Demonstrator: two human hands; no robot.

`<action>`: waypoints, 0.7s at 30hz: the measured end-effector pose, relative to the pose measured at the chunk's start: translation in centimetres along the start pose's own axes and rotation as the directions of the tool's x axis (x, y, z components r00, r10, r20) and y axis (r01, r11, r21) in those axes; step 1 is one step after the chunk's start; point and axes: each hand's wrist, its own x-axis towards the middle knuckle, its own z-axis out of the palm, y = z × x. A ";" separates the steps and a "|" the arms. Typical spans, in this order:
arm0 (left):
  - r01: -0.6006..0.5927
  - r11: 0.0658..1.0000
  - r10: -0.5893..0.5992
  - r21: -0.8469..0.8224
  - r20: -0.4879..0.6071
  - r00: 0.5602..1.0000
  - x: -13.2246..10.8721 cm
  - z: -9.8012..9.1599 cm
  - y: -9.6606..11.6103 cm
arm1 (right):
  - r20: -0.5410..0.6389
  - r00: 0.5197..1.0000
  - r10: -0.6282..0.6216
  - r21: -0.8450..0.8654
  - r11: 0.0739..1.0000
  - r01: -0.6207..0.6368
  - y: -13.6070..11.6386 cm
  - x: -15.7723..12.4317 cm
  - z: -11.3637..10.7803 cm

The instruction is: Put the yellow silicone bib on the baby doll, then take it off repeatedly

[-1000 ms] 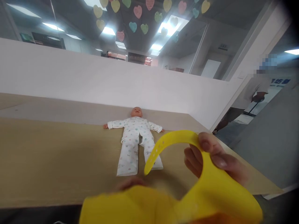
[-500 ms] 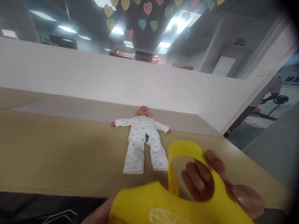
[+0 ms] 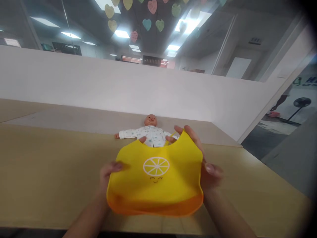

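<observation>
A yellow baby bib (image 3: 158, 188) with a lemon-slice print, a small smiling face and an orange lower edge is held up in front of me. My left hand (image 3: 109, 172) grips its left side, thumb in front and fingers behind. On the other side, my right hand (image 3: 209, 168) holds the right edge, with some fingers showing behind the neck opening. Beyond the bib a baby doll (image 3: 150, 130) lies on its back with arms spread, in a white patterned top. The bib hides the doll's legs.
The wooden table (image 3: 49, 172) stretches to a white wall (image 3: 123, 86) with a window above it, dotted with heart-shaped notes (image 3: 147, 24). At the far right, past the wall's edge, are a standing fan (image 3: 302, 102) and part of a person (image 3: 282, 99).
The bib has moved from the lower right to the middle and now faces me, spread between both hands. It now covers the doll's legs. The person at right has shifted.
</observation>
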 end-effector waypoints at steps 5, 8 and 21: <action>0.053 0.991 -0.039 -0.123 0.115 0.993 5.8 3.6 4.1 | 0.063 0.993 -0.103 -0.149 0.983 0.111 1.1 5.9 -2.3; -0.058 0.986 0.084 -0.159 0.164 0.983 10.1 4.2 5.8 | 0.102 0.984 -0.143 -0.190 0.969 0.160 1.8 10.0 -4.1; 0.099 0.992 -0.097 -0.083 0.022 0.995 25.4 -0.5 6.6 | -0.116 0.993 0.028 -0.289 0.955 -0.061 10.2 24.2 -12.4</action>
